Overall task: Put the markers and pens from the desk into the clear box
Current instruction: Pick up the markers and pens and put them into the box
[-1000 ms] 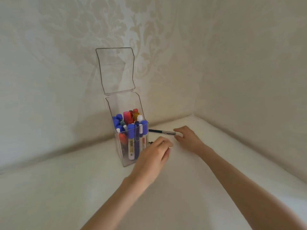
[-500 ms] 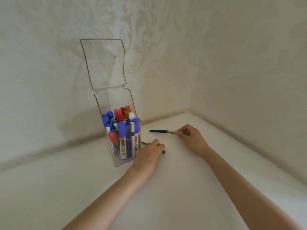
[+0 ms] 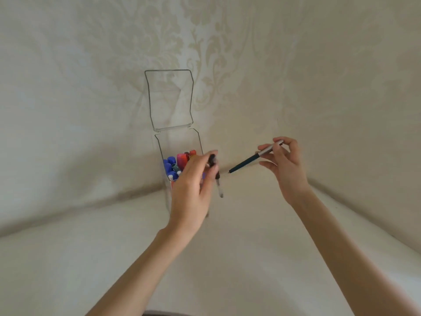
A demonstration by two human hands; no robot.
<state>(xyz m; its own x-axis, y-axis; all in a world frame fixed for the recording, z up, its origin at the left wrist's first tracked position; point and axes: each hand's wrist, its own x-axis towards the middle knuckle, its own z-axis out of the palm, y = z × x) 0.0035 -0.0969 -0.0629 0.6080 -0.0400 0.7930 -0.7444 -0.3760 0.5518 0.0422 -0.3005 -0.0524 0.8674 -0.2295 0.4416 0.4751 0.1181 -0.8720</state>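
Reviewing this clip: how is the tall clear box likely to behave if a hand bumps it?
Probably tippy: the clear box is tall and narrow, with its lid standing open above it. The markers packed inside likely add weight and steady it somewhat. Its smooth walls on the smooth desk suggest it may slide before toppling.

The left hand (image 3: 192,195) and right hand (image 3: 287,172) are bare, slim-fingered; both forearms (image 3: 145,265) are bare and unsleeved.
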